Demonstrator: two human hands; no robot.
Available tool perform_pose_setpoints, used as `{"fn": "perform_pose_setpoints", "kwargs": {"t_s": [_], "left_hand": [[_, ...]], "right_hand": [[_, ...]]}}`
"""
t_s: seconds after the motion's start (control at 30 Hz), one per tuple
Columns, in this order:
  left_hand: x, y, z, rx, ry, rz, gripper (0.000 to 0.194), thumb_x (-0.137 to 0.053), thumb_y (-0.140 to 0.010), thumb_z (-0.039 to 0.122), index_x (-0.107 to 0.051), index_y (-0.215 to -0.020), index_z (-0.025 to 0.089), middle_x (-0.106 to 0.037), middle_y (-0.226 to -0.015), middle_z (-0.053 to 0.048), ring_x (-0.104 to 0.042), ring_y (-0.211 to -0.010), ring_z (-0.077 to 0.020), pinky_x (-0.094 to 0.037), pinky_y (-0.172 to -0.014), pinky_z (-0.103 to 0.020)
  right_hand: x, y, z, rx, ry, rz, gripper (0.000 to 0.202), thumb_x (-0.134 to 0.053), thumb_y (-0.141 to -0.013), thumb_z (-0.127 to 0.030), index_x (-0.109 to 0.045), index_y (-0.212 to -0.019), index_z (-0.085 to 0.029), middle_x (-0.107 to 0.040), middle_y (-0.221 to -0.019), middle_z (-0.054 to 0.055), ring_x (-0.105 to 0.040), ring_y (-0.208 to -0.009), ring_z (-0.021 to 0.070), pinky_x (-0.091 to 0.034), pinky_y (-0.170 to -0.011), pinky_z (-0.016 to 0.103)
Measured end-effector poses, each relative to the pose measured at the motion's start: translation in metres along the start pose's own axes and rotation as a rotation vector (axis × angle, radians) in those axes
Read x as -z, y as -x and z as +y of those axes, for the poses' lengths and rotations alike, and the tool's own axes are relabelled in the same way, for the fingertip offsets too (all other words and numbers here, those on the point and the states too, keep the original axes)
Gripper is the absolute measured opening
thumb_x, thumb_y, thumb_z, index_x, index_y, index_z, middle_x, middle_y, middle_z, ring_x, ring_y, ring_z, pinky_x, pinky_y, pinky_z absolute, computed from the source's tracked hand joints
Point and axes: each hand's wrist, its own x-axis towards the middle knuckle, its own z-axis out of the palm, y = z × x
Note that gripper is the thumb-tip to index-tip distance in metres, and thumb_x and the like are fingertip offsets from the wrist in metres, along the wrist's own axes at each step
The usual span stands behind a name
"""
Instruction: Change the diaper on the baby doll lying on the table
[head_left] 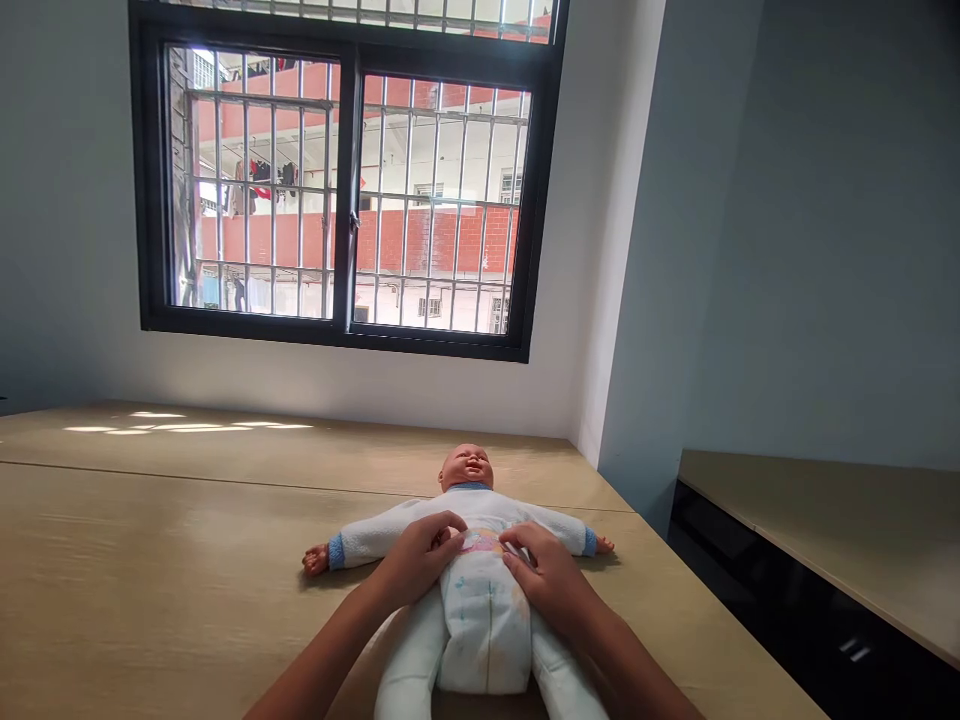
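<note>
A baby doll (466, 468) lies on its back on the wooden table, head toward the window and arms spread wide. It wears a white top (382, 530) with blue cuffs and collar. Around its hips is a white diaper (487, 630) with a faint print and a colourful band at the waist. My left hand (424, 555) pinches the diaper's upper edge on the left, fingers curled. On the right side of the waist, my right hand (551, 570) grips the same edge between thumb and fingers. What lies under the fingertips is hidden.
The light wooden table (187, 560) has a seam across it and sunlight patches at the back left. A black-framed window (346, 200) with bars is in the wall behind. Beyond a gap on the right stands another table (840, 520) with a dark front.
</note>
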Motion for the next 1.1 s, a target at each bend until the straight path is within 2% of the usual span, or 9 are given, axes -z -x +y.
{"fn": "perform_pose_setpoints", "kwargs": {"t_s": [0.33,0.53,0.7,0.83,0.9,1.0,1.07,1.1], "left_hand": [[0.002,-0.001,0.004,0.031,-0.010,-0.016,0.024,-0.060,-0.084,0.038,-0.063,-0.085,0.015,-0.047,-0.067,0.004,-0.041,-0.067,-0.0129,-0.030,-0.062,-0.026],[0.003,0.000,0.001,0.029,0.020,-0.020,0.026,-0.063,-0.082,0.041,-0.057,-0.080,0.016,-0.046,-0.070,0.004,-0.040,-0.068,-0.0125,-0.030,-0.062,-0.025],[0.007,-0.002,-0.009,0.030,0.140,-0.018,0.034,-0.063,-0.083,0.051,-0.055,-0.085,0.018,-0.047,-0.073,0.004,-0.041,-0.063,-0.0109,-0.032,-0.057,-0.023],[0.014,-0.009,-0.013,0.042,0.299,-0.097,0.047,-0.056,-0.083,0.065,-0.043,-0.074,0.021,-0.045,-0.062,0.005,-0.039,-0.056,-0.0103,-0.030,-0.053,-0.022],[0.020,-0.010,-0.015,0.090,0.207,-0.084,0.049,-0.048,-0.084,0.069,-0.037,-0.071,0.023,-0.041,-0.057,0.006,-0.037,-0.052,-0.0106,-0.028,-0.051,-0.023],[0.031,-0.006,-0.023,0.205,-0.257,-0.015,0.049,-0.035,-0.092,0.060,-0.036,-0.063,0.022,-0.042,-0.056,0.003,-0.040,-0.054,-0.0136,-0.029,-0.056,-0.026],[0.038,0.000,-0.031,0.310,-0.521,0.022,0.046,-0.042,-0.091,0.051,-0.039,-0.056,0.020,-0.047,-0.058,-0.001,-0.048,-0.060,-0.0173,-0.032,-0.062,-0.028],[0.041,0.003,-0.034,0.359,-0.586,0.035,0.043,-0.048,-0.087,0.047,-0.042,-0.054,0.020,-0.050,-0.058,-0.002,-0.051,-0.063,-0.0195,-0.033,-0.065,-0.029]], "right_hand": [[-0.002,-0.001,0.006,0.016,0.002,0.007,0.021,-0.056,-0.089,-0.025,-0.070,-0.103,-0.018,-0.067,-0.103,0.007,-0.058,-0.100,0.0238,-0.043,-0.090,0.034],[-0.001,-0.001,0.004,0.011,0.004,0.006,0.021,-0.055,-0.089,-0.025,-0.070,-0.103,-0.018,-0.067,-0.102,0.007,-0.058,-0.098,0.0237,-0.043,-0.089,0.035],[-0.001,-0.001,0.005,0.010,0.006,0.005,0.021,-0.055,-0.089,-0.025,-0.070,-0.103,-0.018,-0.067,-0.101,0.007,-0.059,-0.097,0.0237,-0.043,-0.088,0.035],[-0.001,-0.001,0.006,0.000,0.001,0.022,0.020,-0.057,-0.088,-0.025,-0.069,-0.102,-0.017,-0.067,-0.099,0.007,-0.059,-0.095,0.0232,-0.043,-0.085,0.035],[-0.001,-0.001,0.007,-0.016,-0.002,0.043,0.018,-0.059,-0.086,-0.025,-0.069,-0.099,-0.017,-0.066,-0.095,0.006,-0.059,-0.091,0.0225,-0.043,-0.081,0.034],[-0.002,-0.001,0.009,-0.028,-0.005,0.076,0.014,-0.061,-0.086,-0.026,-0.068,-0.094,-0.017,-0.065,-0.091,0.005,-0.059,-0.087,0.0211,-0.042,-0.079,0.033],[-0.003,-0.002,0.010,-0.026,0.003,0.093,0.013,-0.061,-0.086,-0.026,-0.068,-0.090,-0.017,-0.065,-0.088,0.004,-0.058,-0.085,0.0204,-0.042,-0.078,0.032],[-0.003,-0.002,0.011,-0.026,0.010,0.099,0.012,-0.061,-0.087,-0.027,-0.068,-0.088,-0.017,-0.065,-0.087,0.004,-0.059,-0.084,0.0203,-0.042,-0.077,0.032]]}}
